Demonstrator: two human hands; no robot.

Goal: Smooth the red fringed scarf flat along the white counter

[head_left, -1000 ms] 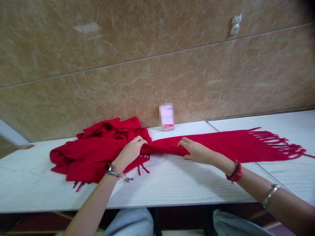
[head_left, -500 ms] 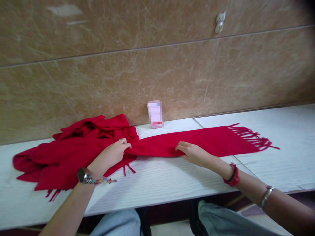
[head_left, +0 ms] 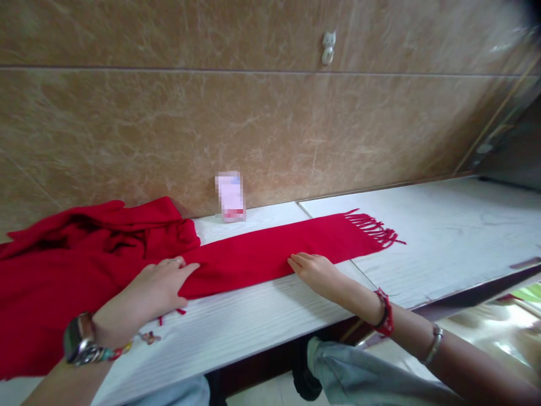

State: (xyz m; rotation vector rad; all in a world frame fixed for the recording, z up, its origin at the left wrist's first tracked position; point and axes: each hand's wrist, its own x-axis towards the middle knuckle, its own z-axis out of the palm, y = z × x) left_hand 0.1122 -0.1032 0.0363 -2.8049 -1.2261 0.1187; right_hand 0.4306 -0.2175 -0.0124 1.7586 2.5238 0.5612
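Note:
A red scarf (head_left: 253,254) with a fringed end (head_left: 372,228) lies along the white bench top, its right part flat in a long strip and its left part bunched into a heap (head_left: 97,242). Where strip and heap meet, my left hand (head_left: 152,293) rests on the cloth, thumb apart from the fingers; some fingertips are hard to see against the fabric. My right hand (head_left: 315,273) lies on the strip's near edge, fingers stretched out flat. A watch and a beaded bracelet are on my left wrist.
A pale pink phone-like object (head_left: 231,197), its front blurred, leans against the brown marbled wall (head_left: 262,124) behind the scarf. A small white cat-shaped piece (head_left: 328,48) is fixed higher up. The white bench top (head_left: 443,225) runs right; its front edge is above my knees.
The view has turned to the right. My left hand has gone from pinched fingers to a more spread pose on the cloth. My right fingers have straightened, and the strip looks wider near my left hand.

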